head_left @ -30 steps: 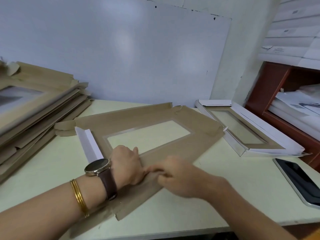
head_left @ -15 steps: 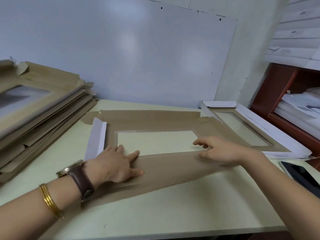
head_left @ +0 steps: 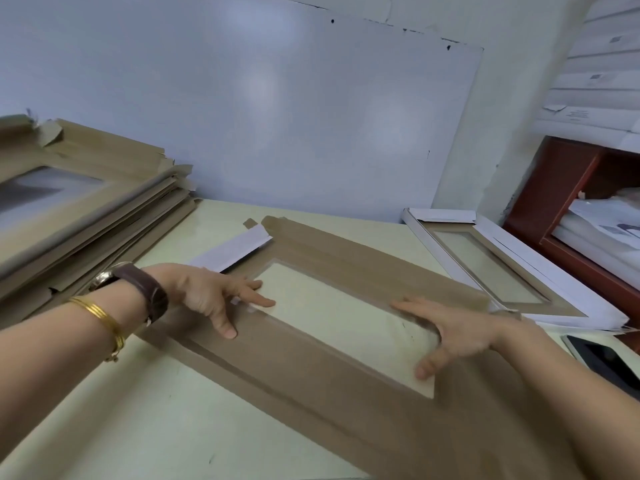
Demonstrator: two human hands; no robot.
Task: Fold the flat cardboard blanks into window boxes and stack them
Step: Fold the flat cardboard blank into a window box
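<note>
Blank (head_left: 311, 368) has swung to a slant on the table (head_left: 138, 410) since half a second ago; hands now wider apart. Left hand (head_left: 211, 296) at the left end of the window (head_left: 339, 317): fingers straight, spread, pressing flat, thumb on the near border. Right hand (head_left: 453, 334) at the window's right end: fingers spread, flat on film and board. Folded box (head_left: 502, 265) lies beyond that end
</note>
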